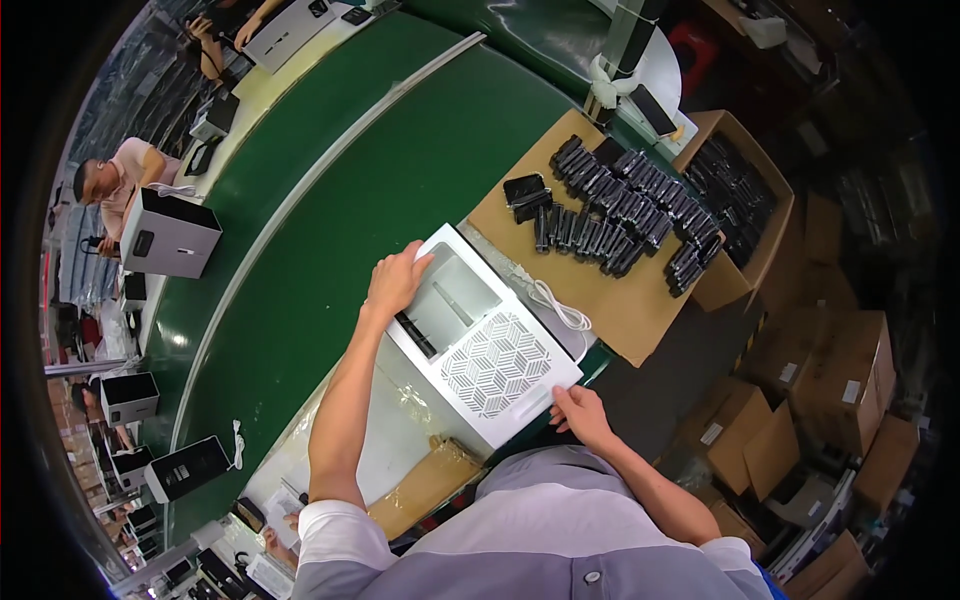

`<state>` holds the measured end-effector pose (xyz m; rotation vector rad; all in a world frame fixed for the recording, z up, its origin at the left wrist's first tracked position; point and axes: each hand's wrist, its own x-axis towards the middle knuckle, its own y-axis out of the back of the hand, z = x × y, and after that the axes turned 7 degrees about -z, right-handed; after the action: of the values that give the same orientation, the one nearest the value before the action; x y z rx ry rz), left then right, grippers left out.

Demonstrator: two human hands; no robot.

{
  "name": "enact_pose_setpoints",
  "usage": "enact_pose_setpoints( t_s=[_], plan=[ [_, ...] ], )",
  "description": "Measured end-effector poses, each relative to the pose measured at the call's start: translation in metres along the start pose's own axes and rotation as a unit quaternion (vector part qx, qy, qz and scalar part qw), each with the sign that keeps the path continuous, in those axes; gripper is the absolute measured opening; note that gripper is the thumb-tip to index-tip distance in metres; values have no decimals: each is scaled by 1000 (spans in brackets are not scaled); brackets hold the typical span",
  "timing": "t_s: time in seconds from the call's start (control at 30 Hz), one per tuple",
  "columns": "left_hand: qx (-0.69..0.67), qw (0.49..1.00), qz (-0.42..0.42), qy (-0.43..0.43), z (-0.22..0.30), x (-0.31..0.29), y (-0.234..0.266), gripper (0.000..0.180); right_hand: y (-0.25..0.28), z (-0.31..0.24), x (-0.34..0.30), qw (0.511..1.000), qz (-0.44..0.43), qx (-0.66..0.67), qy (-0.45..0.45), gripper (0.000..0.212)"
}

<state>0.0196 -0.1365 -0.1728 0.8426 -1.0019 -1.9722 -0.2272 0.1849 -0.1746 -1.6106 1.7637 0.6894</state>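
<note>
A white box-shaped appliance (497, 367) lies tilted before me at the bench's near edge. Its upper face has a vent grille of hexagonal slots beside a recessed opening (452, 292), with a black strip inside. My left hand (397, 283) grips the far-left edge by the recess, fingers hooked over the rim. At the near-right corner my right hand (582, 415) has its thumb and fingers closed on the edge. A coiled white power cord (562, 310) rests against the appliance's right side. The appliance's underside is hidden.
Several black plastic parts (610, 205) stand in rows on a cardboard sheet (515, 235) at right. An open carton (760, 265) beside it holds more. The green conveyor (330, 260) runs along the left, with similar white units (172, 235) and co-workers beyond. Cartons (830, 370) crowd the right floor.
</note>
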Motion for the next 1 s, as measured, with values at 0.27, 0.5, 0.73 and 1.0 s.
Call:
enact_pose_setpoints(
  t_s=[0.27,0.5,0.73,1.0],
  plan=[
    [31,998,-35,49,-2,4,-3,44,0,-7,-12,993,31,-97,53,42],
    [92,991,-31,94,-1,13,-16,39,-87,-73,-34,750,36,-443,490,49],
    [93,991,-28,87,4,8,-10,37,-120,-33,22,673,-120,-526,506,81],
    [101,988,-32,111,27,11,-5,37,-50,-50,26,673,73,-519,523,79]
  ],
)
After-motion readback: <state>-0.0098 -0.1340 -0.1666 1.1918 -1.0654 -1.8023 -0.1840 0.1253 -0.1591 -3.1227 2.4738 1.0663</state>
